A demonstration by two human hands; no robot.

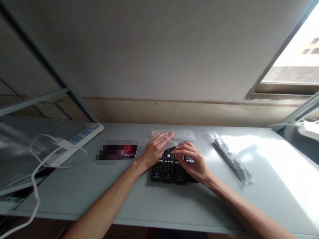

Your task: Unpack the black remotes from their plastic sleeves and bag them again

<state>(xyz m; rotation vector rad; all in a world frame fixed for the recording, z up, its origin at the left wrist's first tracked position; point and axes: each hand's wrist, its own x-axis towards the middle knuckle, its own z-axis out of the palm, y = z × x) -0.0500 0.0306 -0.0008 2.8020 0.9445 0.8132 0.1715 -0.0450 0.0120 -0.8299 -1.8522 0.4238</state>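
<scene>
Several black remote controls (168,167) lie side by side on the grey desk, their white-marked buttons facing up. Over the far end of the leftmost remotes rests my left hand (157,148), palm down with fingers stretched toward clear plastic bags (183,135). My right hand (191,159) is above the remotes on the right side and partly covers them. Its fingers are bent loosely to the left, and the thumb is apart from them. Neither hand shows anything held. Whether the fingertips touch the remotes or the plastic I cannot make out.
A remote in a clear plastic sleeve (231,159) lies at the right. At the left are a phone (129,151), partly blurred out, and a white power strip (86,136) with white cables (35,186). A wall (159,66) stands behind the desk (139,202).
</scene>
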